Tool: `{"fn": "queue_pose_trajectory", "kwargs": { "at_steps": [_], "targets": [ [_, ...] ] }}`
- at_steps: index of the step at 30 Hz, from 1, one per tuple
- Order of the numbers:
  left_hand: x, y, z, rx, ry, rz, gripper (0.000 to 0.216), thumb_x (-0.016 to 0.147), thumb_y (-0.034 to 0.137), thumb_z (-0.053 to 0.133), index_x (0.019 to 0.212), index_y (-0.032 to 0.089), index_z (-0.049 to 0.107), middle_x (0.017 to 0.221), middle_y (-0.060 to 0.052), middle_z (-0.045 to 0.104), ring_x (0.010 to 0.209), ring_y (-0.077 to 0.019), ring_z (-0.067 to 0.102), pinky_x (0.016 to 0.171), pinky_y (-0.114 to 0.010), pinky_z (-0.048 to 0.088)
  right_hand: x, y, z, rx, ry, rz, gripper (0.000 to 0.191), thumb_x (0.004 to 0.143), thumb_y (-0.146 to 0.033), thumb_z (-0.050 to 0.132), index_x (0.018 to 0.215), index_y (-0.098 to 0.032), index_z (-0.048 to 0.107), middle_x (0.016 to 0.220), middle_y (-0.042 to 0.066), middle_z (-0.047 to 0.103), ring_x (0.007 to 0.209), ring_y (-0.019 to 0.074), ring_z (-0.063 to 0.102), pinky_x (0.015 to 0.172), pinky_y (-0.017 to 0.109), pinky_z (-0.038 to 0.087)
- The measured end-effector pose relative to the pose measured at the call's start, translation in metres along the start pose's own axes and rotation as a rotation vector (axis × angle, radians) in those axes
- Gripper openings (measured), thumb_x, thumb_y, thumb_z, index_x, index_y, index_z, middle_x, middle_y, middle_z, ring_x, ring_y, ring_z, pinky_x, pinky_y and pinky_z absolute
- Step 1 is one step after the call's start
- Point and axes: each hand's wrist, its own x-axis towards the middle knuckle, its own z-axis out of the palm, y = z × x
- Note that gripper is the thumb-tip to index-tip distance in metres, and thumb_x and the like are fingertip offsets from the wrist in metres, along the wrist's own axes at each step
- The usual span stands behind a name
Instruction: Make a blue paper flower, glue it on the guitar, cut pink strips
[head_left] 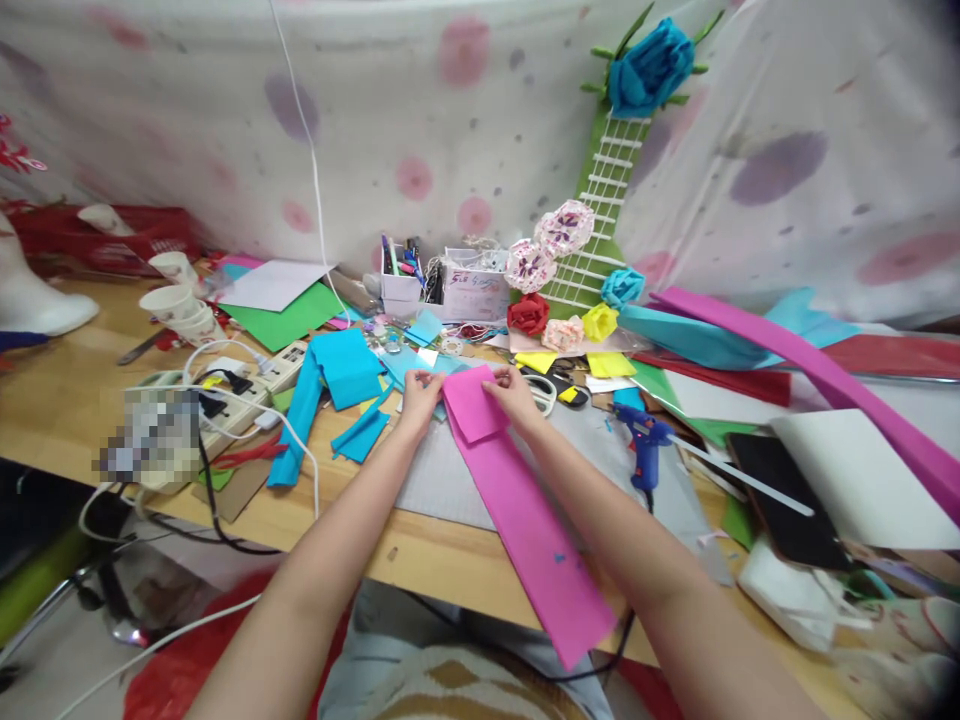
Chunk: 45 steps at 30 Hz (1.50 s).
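Observation:
A long strip of magenta crepe paper (536, 530) runs from the middle of the table toward me, its near end hanging past the table edge. At its far end the paper is folded over into a squarish flap. My left hand (422, 393) pinches the flap's left corner between thumb and fingers. On the opposite side, my right hand (513, 393) grips the upper right edge of the same flap. Beneath lies a grey board (442, 480). Scissors with white handles (541, 393) rest just beyond my right hand.
Blue paper pieces (349, 368) lie left of my hands, near a power strip (232, 405) with cables. A blue glue gun (645, 445) with a white glue stick is at right. Behind stand a pen box (401, 285) and a green panel with paper flowers (592, 230).

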Motion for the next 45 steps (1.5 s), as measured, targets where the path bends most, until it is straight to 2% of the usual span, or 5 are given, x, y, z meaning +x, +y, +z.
{"fn": "queue_pose_trajectory", "kwargs": {
  "at_steps": [10, 15, 23, 29, 45],
  "targets": [
    [-0.004, -0.006, -0.006, 0.15, -0.126, 0.118, 0.027, 0.056, 0.03, 0.074, 0.069, 0.016, 0.056, 0.07, 0.0, 0.06, 0.069, -0.0117, 0.055, 0.066, -0.022, 0.043, 0.003, 0.012, 0.014, 0.1, 0.005, -0.016, 0.031, 0.059, -0.034, 0.06, 0.081, -0.022, 0.041, 0.066, -0.006, 0.05, 0.061, 0.0107, 0.049, 0.059, 0.024, 0.039],
    [-0.009, -0.003, -0.005, -0.014, -0.028, -0.014, 0.043, 0.055, 0.027, 0.075, 0.084, 0.019, 0.046, 0.073, 0.002, 0.059, 0.065, -0.01, 0.058, 0.066, -0.024, 0.046, 0.004, 0.012, 0.011, 0.125, 0.013, 0.013, 0.032, 0.059, -0.033, 0.06, 0.082, -0.022, 0.041, 0.064, -0.007, 0.048, 0.059, 0.0105, 0.048, 0.057, 0.023, 0.038],
    [-0.014, 0.0, -0.007, 0.026, -0.193, -0.097, 0.041, 0.053, 0.039, 0.077, 0.072, 0.017, 0.048, 0.061, 0.003, 0.057, 0.059, -0.0108, 0.056, 0.06, -0.024, 0.046, 0.0, 0.013, 0.014, 0.176, 0.01, 0.051, 0.035, 0.058, -0.034, 0.06, 0.086, -0.023, 0.04, 0.067, -0.006, 0.051, 0.061, 0.0112, 0.051, 0.057, 0.024, 0.039],
    [-0.015, -0.009, -0.007, 0.022, -0.144, 0.032, 0.034, 0.061, 0.036, 0.073, 0.083, 0.016, 0.058, 0.078, 0.0, 0.065, 0.069, -0.012, 0.059, 0.068, -0.025, 0.047, -0.007, 0.004, 0.018, 0.178, -0.027, 0.104, 0.035, 0.056, -0.029, 0.062, 0.084, -0.022, 0.041, 0.068, -0.006, 0.05, 0.064, 0.0108, 0.051, 0.06, 0.024, 0.038],
    [-0.021, 0.005, -0.002, -0.339, -0.261, -0.197, 0.015, 0.079, 0.025, 0.059, 0.088, 0.014, 0.063, 0.081, -0.005, 0.071, 0.075, -0.0148, 0.066, 0.082, -0.028, 0.051, -0.008, -0.001, 0.009, 0.04, -0.125, 0.016, 0.032, 0.06, -0.047, 0.06, 0.06, -0.02, 0.045, 0.057, -0.004, 0.047, 0.056, 0.0092, 0.039, 0.053, 0.023, 0.03]
  ]
}}
